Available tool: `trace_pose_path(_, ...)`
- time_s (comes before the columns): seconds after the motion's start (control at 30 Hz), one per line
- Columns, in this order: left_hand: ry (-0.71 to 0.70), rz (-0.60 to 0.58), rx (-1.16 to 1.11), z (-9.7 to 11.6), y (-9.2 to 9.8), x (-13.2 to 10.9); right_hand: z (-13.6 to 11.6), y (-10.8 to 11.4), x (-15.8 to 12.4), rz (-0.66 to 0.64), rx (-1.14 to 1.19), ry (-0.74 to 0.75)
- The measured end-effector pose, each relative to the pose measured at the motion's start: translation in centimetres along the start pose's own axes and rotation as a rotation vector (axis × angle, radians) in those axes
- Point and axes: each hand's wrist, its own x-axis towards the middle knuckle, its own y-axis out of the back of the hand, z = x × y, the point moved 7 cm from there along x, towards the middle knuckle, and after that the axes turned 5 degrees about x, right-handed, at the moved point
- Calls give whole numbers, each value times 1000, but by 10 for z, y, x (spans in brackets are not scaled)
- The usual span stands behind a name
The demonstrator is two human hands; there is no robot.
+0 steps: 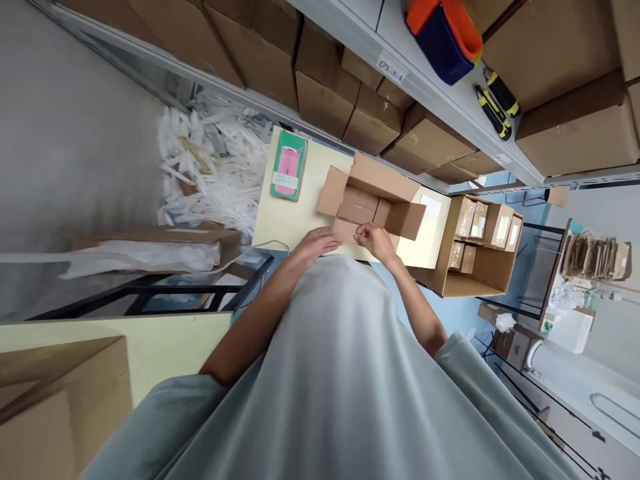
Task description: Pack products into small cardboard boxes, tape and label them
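An open cardboard box (pixel 385 175) with its flaps spread stands on the pale yellow table (pixel 309 200), and its inside shows bare cardboard. My right hand (pixel 376 241) is over the box's near flap, fingers curled together in a pinch; whatever they hold, if anything, is too small to make out. At the table's near edge, just left of that flap, my left hand (pixel 316 245) lies with its fingers stretched out and holds nothing. Left of the box on the table is a green package (pixel 289 165) with a pink item pictured or showing on its front.
A larger carton (pixel 483 283) with small boxes inside stands right of the table. Above the far edge, a shelf (pixel 425 83) carries cartons, yellow-black utility knives (pixel 494 110) and an orange-blue holder (pixel 445 43). White paper scraps (pixel 215 160) heap at left.
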Motion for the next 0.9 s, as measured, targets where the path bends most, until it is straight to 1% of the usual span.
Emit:
trace_pose_path(0.07,-41,114,62,14,25,3,1,8,-12,84,65,48)
trace_pose_path(0.1,-83,174,95,24,36,4,4,16,-18,149,84,67)
trace_pose_path(0.17,-189,269,151,47,51,8,13,38,-34,331,71,80)
trace_pose_path(0.2,-242,297,172,59,53,10,20,51,-42,437,44,65)
trace_pose_path(0.23,-287,309,187,70,52,12,29,66,-51,544,12,31)
trace_pose_path(0.3,-348,291,207,90,42,17,50,92,-68,740,-40,-83)
trace_pose_path(0.37,-382,245,213,105,26,23,71,113,-80,875,-49,-219)
trace_pose_path(0.4,-403,229,215,112,19,25,81,119,-83,910,-29,-282)
trace_pose_path(0.47,-447,217,223,123,7,28,98,125,-83,910,63,-385)
trace_pose_path(0.57,-484,238,274,132,-7,26,115,120,-73,800,216,-457)
trace_pose_path(0.63,-505,270,324,134,-14,21,118,116,-66,725,248,-430)
trace_pose_path(0.7,-540,316,373,136,-19,12,116,115,-60,678,250,-358)
trace_pose_path(0.77,-577,390,417,135,-18,-2,112,117,-57,649,256,-269)
trace_pose_path(0.8,-592,438,436,134,-14,-10,109,119,-55,631,266,-220)
trace_pose_path(0.87,-609,539,441,125,1,-30,101,123,-53,588,301,-116)
trace_pose_path(0.9,-607,578,412,116,11,-40,97,125,-52,562,322,-64)
